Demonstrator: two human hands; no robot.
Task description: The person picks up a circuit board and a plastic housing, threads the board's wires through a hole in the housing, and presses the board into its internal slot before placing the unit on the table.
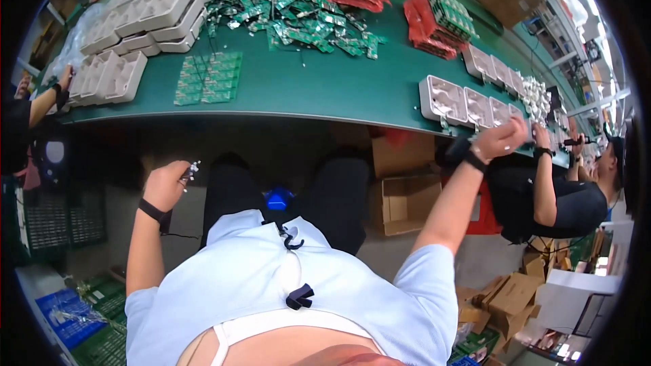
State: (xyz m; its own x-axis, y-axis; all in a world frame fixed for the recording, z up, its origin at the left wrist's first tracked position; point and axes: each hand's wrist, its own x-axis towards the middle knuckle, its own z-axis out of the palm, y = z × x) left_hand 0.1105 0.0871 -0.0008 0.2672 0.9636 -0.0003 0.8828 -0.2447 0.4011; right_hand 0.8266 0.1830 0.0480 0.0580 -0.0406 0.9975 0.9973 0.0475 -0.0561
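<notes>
My left hand (167, 184) is off the table's near edge, above the floor on the left. Its fingers are closed round a bunch of small white-tipped parts (192, 171); what they are is too small to tell. My right hand (500, 138) reaches out over the table's right edge, beside a row of pale compartment trays (444, 99). Its fingers are curled together, with a tiny white speck at them that I cannot make out. Green circuit board panels (208, 78) lie flat on the green table (305, 91), left of the middle.
A heap of small circuit boards (285, 10) covers the table's far middle. Stacked pale trays (159, 17) stand at the left. Red wrap (424, 26) lies under more panels. Co-workers' arms show at both sides, one person (569, 190) close by my right. Cardboard boxes (411, 203) stand below the table.
</notes>
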